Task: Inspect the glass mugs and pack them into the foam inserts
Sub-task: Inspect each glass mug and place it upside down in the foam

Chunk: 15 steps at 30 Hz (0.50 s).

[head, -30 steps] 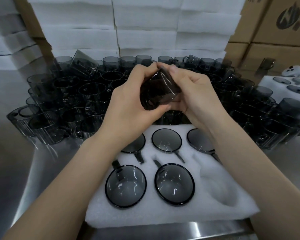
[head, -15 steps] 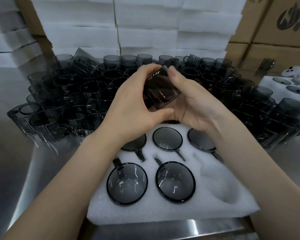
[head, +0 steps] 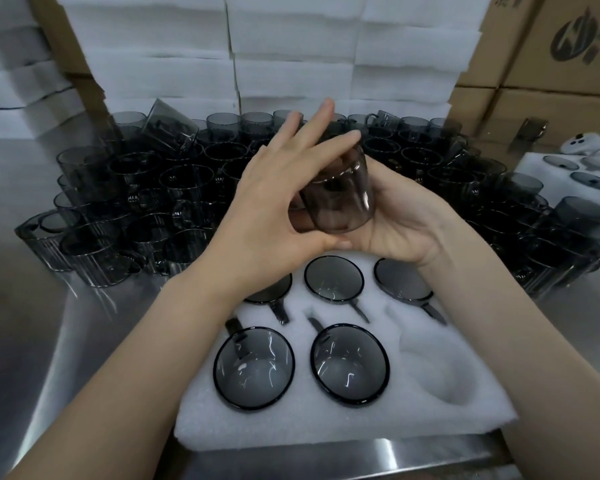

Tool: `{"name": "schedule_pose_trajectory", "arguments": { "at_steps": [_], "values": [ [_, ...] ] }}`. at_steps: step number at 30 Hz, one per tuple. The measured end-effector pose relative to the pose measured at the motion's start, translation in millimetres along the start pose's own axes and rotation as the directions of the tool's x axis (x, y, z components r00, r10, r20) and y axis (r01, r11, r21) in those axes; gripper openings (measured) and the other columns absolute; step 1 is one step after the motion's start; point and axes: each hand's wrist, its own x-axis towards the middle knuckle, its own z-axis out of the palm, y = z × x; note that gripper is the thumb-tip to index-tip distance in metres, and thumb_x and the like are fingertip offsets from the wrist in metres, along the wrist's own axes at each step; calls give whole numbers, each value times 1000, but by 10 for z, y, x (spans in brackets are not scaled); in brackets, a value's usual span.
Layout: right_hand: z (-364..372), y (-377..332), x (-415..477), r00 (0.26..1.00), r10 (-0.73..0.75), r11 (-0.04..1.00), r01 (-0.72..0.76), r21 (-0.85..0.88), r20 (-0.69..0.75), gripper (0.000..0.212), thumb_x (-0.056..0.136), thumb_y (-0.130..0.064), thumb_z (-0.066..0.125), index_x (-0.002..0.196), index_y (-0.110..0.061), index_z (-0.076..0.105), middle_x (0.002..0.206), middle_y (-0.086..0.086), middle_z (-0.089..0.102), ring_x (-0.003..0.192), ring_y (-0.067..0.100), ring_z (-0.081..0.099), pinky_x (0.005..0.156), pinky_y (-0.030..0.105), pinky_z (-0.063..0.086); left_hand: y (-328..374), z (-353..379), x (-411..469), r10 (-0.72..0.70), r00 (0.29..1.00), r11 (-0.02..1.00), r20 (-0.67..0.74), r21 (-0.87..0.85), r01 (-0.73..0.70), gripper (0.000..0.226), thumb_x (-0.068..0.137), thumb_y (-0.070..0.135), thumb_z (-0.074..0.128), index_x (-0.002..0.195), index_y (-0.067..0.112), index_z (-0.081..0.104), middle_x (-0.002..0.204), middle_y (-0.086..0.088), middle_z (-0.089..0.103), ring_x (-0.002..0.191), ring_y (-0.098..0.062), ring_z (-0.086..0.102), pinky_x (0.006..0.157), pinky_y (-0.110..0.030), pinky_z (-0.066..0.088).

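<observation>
A smoky grey glass mug [head: 340, 199] is held above the white foam insert [head: 326, 420]. My right hand [head: 406, 220] cradles it from below and the right, palm up, fingers hidden behind the glass. My left hand [head: 271, 202] spans it from the left: the thumb sits under its lower edge, the index finger lies over its top, and the other fingers stick up straight. Five mugs sit in the insert's cavities, such as one at the front left [head: 253, 368]. The front right cavity [head: 440, 372] holds nothing.
Many loose grey mugs [head: 136, 188] crowd the steel table [head: 32, 341] behind the insert, with more to the right [head: 534, 237]. White foam stacks [head: 291, 46] rise at the back and cardboard boxes [head: 551, 46] at the right. A second filled insert [head: 568, 174] lies far right.
The mug has been turned between my hands. My left fingers, which were wrapped over it, now stretch out straighter, and my right hand has rolled palm-up under the glass.
</observation>
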Motion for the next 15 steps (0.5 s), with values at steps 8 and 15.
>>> {"name": "schedule_pose_trajectory", "arguments": {
  "at_steps": [8,15],
  "values": [
    [-65,9,5,996,-86,992,82,94,36,67,87,-43,56,143,-10,44,132,19,56,110,37,63,90,47,55,-8,-23,12,-44,997,998,-56,-42,42,93,61,24,89,142,27,44,157,5,31,149,-17,20,121,-41,22],
    [-44,37,27,942,-294,956,289,-54,-163,56,76,-27,70,125,-9,51,103,10,66,98,27,67,80,42,56,-31,33,-17,-37,996,999,-85,-39,34,89,69,18,86,146,16,40,146,0,50,135,-5,42,113,-19,31]
  ]
}}
